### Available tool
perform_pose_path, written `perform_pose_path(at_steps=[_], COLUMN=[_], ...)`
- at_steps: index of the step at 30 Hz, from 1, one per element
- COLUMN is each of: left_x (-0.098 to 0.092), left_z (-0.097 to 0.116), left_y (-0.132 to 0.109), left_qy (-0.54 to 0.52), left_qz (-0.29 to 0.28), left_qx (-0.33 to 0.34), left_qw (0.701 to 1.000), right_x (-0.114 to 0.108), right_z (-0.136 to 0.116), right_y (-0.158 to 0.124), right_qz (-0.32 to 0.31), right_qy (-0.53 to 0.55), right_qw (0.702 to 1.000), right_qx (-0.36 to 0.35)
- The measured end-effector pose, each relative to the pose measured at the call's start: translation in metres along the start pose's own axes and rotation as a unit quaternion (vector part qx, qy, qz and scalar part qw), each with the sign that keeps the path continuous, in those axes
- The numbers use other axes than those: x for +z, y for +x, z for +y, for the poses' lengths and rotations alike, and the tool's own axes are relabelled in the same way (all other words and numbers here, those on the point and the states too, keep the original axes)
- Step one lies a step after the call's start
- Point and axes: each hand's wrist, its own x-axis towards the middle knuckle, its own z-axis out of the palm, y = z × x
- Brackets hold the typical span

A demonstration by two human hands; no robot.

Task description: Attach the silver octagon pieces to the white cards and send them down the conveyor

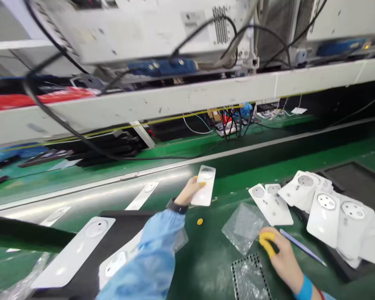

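In my left hand (190,189) is a white phone back cover (205,191) with a round camera area, tilted upright above the green bench and gripped by its left edge. My right hand (281,254) wears yellow finger cots, and its fingertips are pinched at the edge of a clear plastic bag (242,225) lying on the bench. Below that bag lies another clear plastic sheet (250,277) with a black dotted border. Two white covers (273,206) lie beyond my right hand. A loose yellow finger cot (200,221) rests between my hands.
At the right, a black tray (359,181) bears a pile of white covers (351,225). A purple pen-like stick (303,248) lies beside it. Large white covers (76,250) rest on a black tray (125,225) at left. A white shelf beam (175,102) and black cables (65,125) cross ahead.
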Motion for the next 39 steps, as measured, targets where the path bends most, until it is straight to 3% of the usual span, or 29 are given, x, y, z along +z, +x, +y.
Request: perform_pose_path(at_steps=[4,7,9,11,15,19,24,32,36,39], left_x=[0.037,0.066,0.080,0.089,0.095,0.095,0.095,0.098,0.098,0.097], left_z=[-0.021,-0.019,-0.014,-0.011,-0.009,-0.007,-0.009,-0.007,-0.006,-0.007], left_y=[-0.109,-0.185,-0.217,-0.234,-0.244,-0.247,-0.254,-0.256,-0.258,-0.260], left_qy=[-0.045,-0.098,-0.116,-0.112,-0.084,0.021,0.160,0.160,0.164,0.138], left_qz=[-0.026,-0.050,-0.035,-0.024,-0.023,-0.007,0.050,0.062,0.070,0.065], left_qx=[-0.044,-0.069,-0.073,-0.072,-0.021,0.063,0.169,0.251,0.250,0.247], left_qw=[0.998,0.992,0.990,0.991,0.996,0.998,0.971,0.953,0.952,0.957], right_x=[-0.013,-0.015,-0.015,-0.016,-0.020,-0.021,-0.023,-0.029,-0.034,-0.038], right_z=[-0.036,-0.065,-0.080,-0.089,-0.095,-0.098,-0.104,-0.115,-0.111,-0.106], right_y=[0.019,0.030,0.031,0.028,0.020,0.018,0.018,0.017,0.029,0.038], right_qz=[0.005,-0.058,-0.102,-0.126,-0.102,-0.084,-0.061,-0.020,-0.078,-0.177], right_qy=[-0.002,0.027,0.040,0.050,0.072,0.078,0.081,0.062,0.136,0.261], right_qw=[0.999,0.998,0.994,0.991,0.992,0.992,0.993,0.995,0.978,0.922], right_qx=[0.044,0.009,-0.004,0.011,0.035,0.044,0.060,0.073,0.138,0.225])
